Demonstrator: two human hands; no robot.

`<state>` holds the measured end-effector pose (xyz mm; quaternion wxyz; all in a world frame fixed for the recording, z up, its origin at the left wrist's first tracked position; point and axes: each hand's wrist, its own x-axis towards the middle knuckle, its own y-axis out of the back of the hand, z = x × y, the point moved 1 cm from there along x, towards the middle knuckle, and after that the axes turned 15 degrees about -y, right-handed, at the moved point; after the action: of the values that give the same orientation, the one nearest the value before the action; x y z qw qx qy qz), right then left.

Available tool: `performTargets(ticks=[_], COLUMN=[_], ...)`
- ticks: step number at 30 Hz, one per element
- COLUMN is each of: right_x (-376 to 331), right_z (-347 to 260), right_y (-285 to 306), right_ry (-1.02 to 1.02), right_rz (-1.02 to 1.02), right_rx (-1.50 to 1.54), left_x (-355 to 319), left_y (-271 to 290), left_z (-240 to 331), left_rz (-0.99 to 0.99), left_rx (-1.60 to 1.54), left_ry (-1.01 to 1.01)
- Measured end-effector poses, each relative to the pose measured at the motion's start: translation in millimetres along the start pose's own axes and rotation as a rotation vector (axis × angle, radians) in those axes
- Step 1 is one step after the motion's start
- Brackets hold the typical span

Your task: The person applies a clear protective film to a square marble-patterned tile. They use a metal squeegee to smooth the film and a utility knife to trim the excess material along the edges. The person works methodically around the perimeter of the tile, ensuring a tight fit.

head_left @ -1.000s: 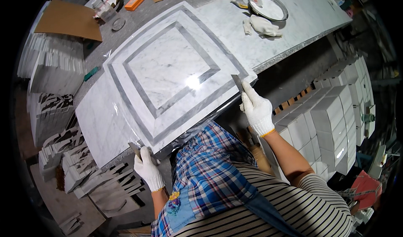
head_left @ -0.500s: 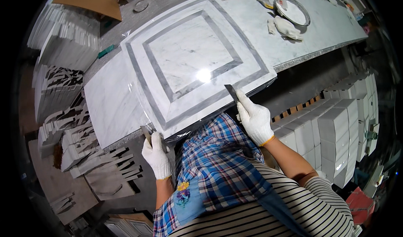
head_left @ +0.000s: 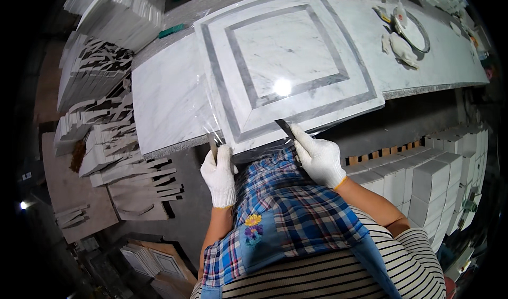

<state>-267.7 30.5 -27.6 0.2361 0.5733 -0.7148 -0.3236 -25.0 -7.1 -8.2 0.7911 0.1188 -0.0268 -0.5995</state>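
Note:
My left hand [head_left: 218,180], in a white knit glove, is closed on a narrow greyish flat blade [head_left: 212,144] standing up by the near left corner of a marble panel [head_left: 296,42]. In my gloved right hand [head_left: 320,159] is a flat dark strip [head_left: 284,127], its tip over the panel's near edge. The strip's exact kind does not show. The white panel has two grey square bands inlaid, one inside the other. Clear plastic film [head_left: 257,153] hangs beneath its near edge, close to my plaid apron [head_left: 296,198].
White marble slabs [head_left: 164,98] make up the worktop. At its right stand a round bowl [head_left: 423,37] of white stuff and a crumpled pale cloth [head_left: 403,50]. Stacked tiles [head_left: 114,21] and cut strips fill the left side; white boxes [head_left: 431,177] stand at right below the worktop.
The view has swung left, so the worktop shows farther right. My right hand and its dark strip have moved left along the panel's near edge. My left hand stays by the corner.

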Motion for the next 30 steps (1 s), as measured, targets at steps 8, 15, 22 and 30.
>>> performTargets(ticks=[8, 15, 22, 30], right_x=[8, 14, 15, 18], right_z=[-25, -34, -38, -34], right_y=[-12, -19, -11, 2], right_ry=[0.059, 0.084, -0.243, -0.249], right_rz=[-0.228, -0.362, -0.569, -0.717], right_rx=[-0.066, 0.006, 0.441, 0.611], left_x=[-1, -2, -9, -13], left_y=[3, 7, 3, -13], left_z=[-2, -3, 23, 32], left_rz=[-0.016, -0.023, -0.225, -0.725], left_rx=[-0.008, -0.01, -0.127, -0.534], left_ry=[0.01, -0.029, 0.15, 0.424])
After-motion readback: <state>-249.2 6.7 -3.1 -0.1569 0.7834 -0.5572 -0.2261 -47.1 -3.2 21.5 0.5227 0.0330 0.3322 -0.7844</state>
